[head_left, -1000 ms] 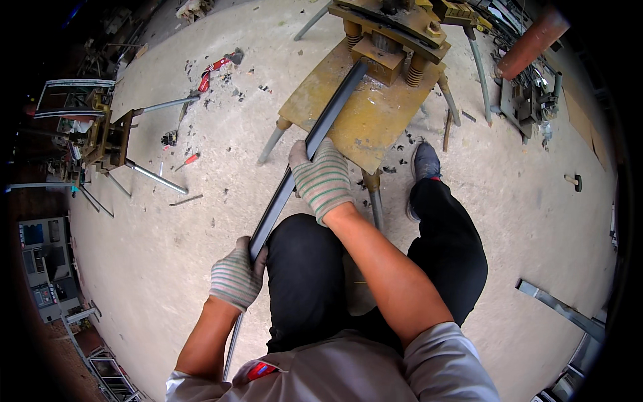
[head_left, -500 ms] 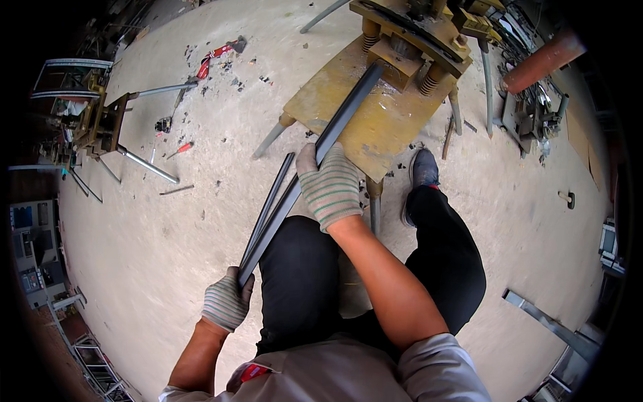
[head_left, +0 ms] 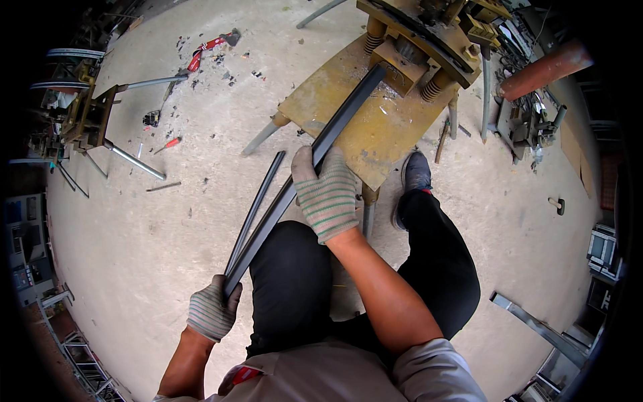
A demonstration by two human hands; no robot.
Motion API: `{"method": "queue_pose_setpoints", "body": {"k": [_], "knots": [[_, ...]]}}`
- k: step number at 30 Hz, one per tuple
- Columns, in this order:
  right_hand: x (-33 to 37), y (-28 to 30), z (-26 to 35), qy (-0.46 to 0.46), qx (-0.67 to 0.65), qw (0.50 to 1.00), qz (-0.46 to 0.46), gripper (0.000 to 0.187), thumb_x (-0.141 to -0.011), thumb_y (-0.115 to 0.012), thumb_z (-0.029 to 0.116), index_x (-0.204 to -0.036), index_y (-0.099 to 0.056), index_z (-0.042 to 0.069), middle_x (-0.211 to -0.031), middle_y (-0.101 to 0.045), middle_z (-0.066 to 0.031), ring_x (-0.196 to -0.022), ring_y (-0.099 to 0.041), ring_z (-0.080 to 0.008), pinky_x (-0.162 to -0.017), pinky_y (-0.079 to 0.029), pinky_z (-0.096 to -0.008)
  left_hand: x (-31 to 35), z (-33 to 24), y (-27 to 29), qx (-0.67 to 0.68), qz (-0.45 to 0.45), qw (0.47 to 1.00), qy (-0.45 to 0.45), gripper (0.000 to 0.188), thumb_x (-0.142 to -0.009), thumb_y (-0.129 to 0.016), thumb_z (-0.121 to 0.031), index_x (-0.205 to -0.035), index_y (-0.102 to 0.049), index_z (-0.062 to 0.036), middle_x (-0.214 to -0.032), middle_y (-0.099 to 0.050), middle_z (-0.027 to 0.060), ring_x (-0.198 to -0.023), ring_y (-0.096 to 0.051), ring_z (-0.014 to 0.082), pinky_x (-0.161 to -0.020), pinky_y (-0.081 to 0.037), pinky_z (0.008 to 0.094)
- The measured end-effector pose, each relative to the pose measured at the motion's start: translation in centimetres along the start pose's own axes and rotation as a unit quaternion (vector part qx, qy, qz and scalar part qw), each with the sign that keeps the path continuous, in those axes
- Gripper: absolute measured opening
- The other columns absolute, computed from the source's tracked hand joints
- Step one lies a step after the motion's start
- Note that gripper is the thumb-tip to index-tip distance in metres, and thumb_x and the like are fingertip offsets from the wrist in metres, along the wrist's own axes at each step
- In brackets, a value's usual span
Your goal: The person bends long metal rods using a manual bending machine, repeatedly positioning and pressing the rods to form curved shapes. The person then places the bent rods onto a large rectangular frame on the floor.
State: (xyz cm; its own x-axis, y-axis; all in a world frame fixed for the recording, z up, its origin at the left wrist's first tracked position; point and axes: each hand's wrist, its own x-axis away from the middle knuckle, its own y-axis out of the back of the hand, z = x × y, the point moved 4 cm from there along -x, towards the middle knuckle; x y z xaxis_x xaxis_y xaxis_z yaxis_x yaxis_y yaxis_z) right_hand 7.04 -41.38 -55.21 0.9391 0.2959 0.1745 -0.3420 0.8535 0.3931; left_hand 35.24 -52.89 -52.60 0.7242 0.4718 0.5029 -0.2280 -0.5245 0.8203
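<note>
A long dark grey metal profile slants from my left hand up to the die block of a yellow-brown press. Its far end touches or enters the block; I cannot tell which. My left hand, in a striped knit glove, is closed round the near end. A second, thinner dark strip runs beside the profile and meets it at that same hand. Gloved alike, my right hand grips the profile near its middle, with the thumb on the left side, just short of the press table.
Beyond the table edge rise the press's spring posts. At the left stands another metal stand. A red-handled screwdriver, a hammer and dark scraps lie on the floor. A red cylinder is at the right.
My left hand has shifted a little down and left with the near ends of the profile and strip. My right hand still grips the profile. The whole view has shifted slightly.
</note>
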Motion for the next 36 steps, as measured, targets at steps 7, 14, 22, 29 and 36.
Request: {"method": "queue_pose_setpoints", "body": {"k": [7,14,22,29,36], "knots": [[0.2,-0.5,-1.7,-0.013,-0.107,0.994,0.017,0.034,-0.104,-0.064,0.033,-0.097,-0.059,0.001,-0.077,-0.059,-0.0031,-0.063,-0.058,-0.0106,-0.053,-0.047,-0.0273,1.1,-0.8,-0.2,0.018,0.001,1.000,-0.001,0.028,-0.099,-0.065,-0.028,-0.107,-0.056,-0.0024,-0.071,-0.067,0.0229,-0.067,-0.068,0.0459,-0.058,-0.053,0.0513],[0.3,-0.2,-2.2,0.020,-0.124,0.992,-0.007,0.030,-0.101,-0.066,0.026,-0.092,-0.057,-0.002,-0.074,-0.061,-0.0126,-0.069,-0.057,-0.0216,-0.066,-0.049,-0.0389,1.6,-1.1,-0.7,0.013,0.031,0.999,0.006,0.029,-0.098,-0.065,-0.030,-0.105,-0.053,-0.0037,-0.069,-0.067,0.0208,-0.065,-0.068,0.0447,-0.059,-0.054,0.0527],[0.5,0.5,-0.9,0.008,-0.172,0.985,0.029,0.029,-0.102,-0.066,0.027,-0.095,-0.059,0.000,-0.078,-0.062,-0.0067,-0.072,-0.056,-0.0148,-0.064,-0.048,-0.0334,1.6,-1.0,-1.1,0.016,0.021,1.000,-0.013,0.033,-0.097,-0.066,-0.027,-0.112,-0.055,0.0002,-0.072,-0.068,0.0220,-0.067,-0.069,0.0439,-0.061,-0.055,0.0519],[0.5,0.2,-1.9,-0.025,-0.178,0.983,0.036,0.030,-0.102,-0.065,0.028,-0.097,-0.059,-0.001,-0.078,-0.063,-0.0087,-0.070,-0.057,-0.0156,-0.063,-0.048,-0.0347,1.2,-1.0,-1.8,0.010,0.039,0.999,-0.003,0.035,-0.098,-0.065,-0.025,-0.116,-0.055,0.0024,-0.075,-0.070,0.0227,-0.070,-0.071,0.0433,-0.063,-0.056,0.0502],[0.4,0.2,-1.8,-0.034,-0.171,0.984,0.030,0.031,-0.101,-0.066,0.030,-0.094,-0.058,0.000,-0.075,-0.062,-0.0093,-0.066,-0.058,-0.0203,-0.063,-0.048,-0.0362,1.1,-1.4,-1.2,0.043,-0.005,0.999,-0.024,0.026,-0.098,-0.066,-0.021,-0.107,-0.056,0.0000,-0.070,-0.067,0.0226,-0.065,-0.068,0.0449,-0.056,-0.053,0.0501]]}}
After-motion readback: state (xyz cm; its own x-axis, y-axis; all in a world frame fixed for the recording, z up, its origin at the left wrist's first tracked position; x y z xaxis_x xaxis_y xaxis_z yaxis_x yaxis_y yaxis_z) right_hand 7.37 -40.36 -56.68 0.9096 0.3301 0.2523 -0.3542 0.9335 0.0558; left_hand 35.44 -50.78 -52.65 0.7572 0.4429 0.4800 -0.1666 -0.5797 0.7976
